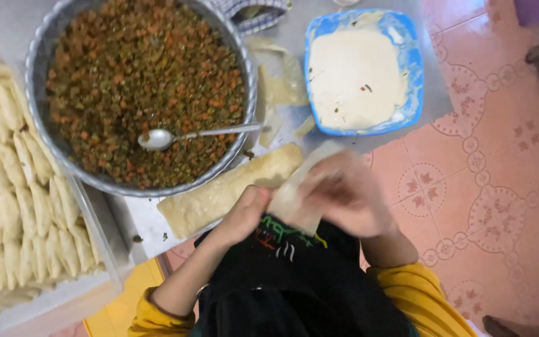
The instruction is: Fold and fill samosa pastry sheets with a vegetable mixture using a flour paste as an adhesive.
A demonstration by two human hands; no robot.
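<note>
Gripping one pastry strip (294, 200), left hand (244, 215) and blurred right hand (344, 193) are seen at six o'clock, below the filling bowl (45, 50).

The filling bowl (140, 93) blocks the far left, its spoon (188, 135) lying across the near side. The blue paste dish (362, 70) stands far right. A narrow bench (282, 43) gap between them is littered with pastry scraps (280, 87). The pastry tray (26, 206) fills the left. The tiled floor (488, 187) lies open on the right.
</note>
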